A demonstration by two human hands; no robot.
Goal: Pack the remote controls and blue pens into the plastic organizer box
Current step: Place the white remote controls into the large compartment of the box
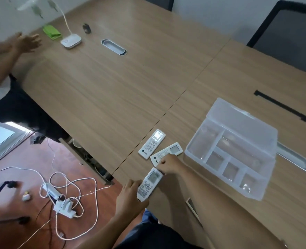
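Note:
Three white remote controls lie near the table's front edge. The nearest remote [149, 184] is gripped at its lower end by my left hand [129, 196] and at its top end by my right hand [168, 165]. A second remote [167, 153] lies just beyond, partly under my right hand. The third remote [152, 143] lies to its left, untouched. The clear plastic organizer box [191, 150] stands open to the right, with its lid [238, 117] tilted back and its compartments holding nothing. No blue pens are in view.
Another person stands at the far left with both hands [25, 42] raised over the table. A white desk lamp [70, 41], a green cloth [51, 32] and a dark mouse [86, 28] sit at the back. A chair [288, 36] stands at the far right. Cables and a power strip [64, 207] lie on the floor.

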